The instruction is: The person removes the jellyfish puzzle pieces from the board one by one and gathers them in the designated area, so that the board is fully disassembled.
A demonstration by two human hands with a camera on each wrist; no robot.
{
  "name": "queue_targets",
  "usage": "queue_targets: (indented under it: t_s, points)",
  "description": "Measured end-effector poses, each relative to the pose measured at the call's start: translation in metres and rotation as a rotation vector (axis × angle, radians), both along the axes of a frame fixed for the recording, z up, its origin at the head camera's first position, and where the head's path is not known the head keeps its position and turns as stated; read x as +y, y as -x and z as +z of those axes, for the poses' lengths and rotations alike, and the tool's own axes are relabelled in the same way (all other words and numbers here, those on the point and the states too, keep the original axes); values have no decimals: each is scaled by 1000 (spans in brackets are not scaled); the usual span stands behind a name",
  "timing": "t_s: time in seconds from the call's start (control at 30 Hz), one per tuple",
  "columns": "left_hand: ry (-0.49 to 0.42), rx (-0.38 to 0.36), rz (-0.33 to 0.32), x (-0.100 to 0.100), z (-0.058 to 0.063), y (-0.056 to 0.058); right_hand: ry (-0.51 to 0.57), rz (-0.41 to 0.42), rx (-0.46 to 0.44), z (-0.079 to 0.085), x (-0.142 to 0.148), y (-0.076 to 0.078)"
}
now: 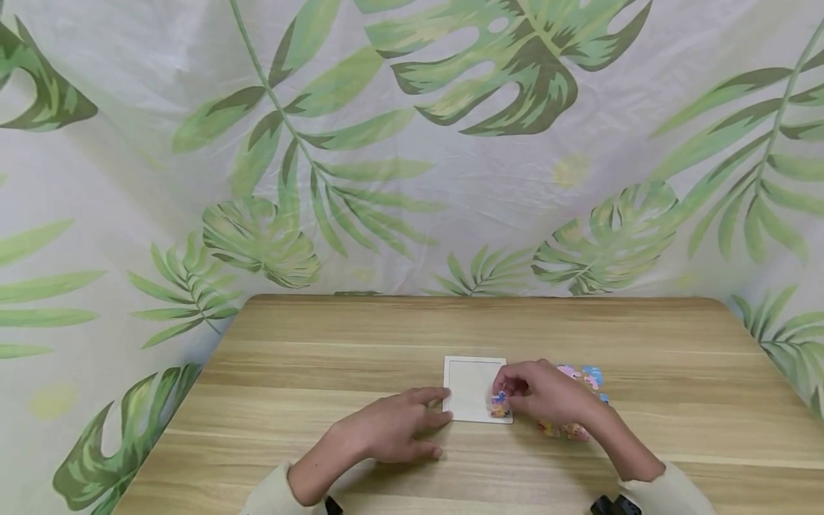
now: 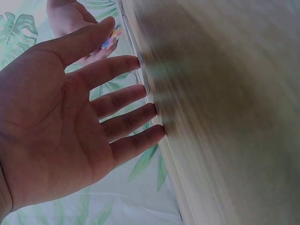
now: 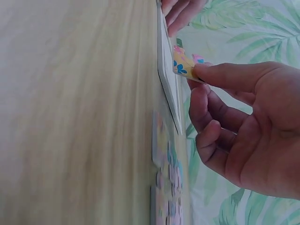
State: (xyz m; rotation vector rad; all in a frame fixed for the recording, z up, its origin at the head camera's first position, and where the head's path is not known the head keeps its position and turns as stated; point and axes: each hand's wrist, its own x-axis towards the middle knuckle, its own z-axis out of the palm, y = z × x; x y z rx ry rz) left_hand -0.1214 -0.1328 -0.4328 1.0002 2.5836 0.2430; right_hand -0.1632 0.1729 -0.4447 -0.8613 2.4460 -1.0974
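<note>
A white square puzzle frame [image 1: 468,390] with a raised border lies on the table. My right hand [image 1: 547,392] pinches a colourful jigsaw puzzle piece [image 3: 183,64] between thumb and fingers, over the frame's lower right corner. Yellow, pink and blue flower shapes show on the piece. With its fingers spread, my left hand [image 1: 405,425] touches the frame's left edge. In the left wrist view the palm and straight fingers [image 2: 115,72] show, fingertips right at the edge of the frame and tabletop.
Several more jigsaw pieces [image 1: 595,375] lie on the wooden table [image 1: 335,329], just right of the frame and partly hidden under my right hand and forearm. Behind the table hangs a leaf-patterned cloth [image 1: 412,179].
</note>
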Motion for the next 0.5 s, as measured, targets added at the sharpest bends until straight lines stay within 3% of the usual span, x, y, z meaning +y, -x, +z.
queue_targets:
  t_s: [0.5]
  points:
    - [5,-13,19,0,0,-2,46,0,38,1,30,-8]
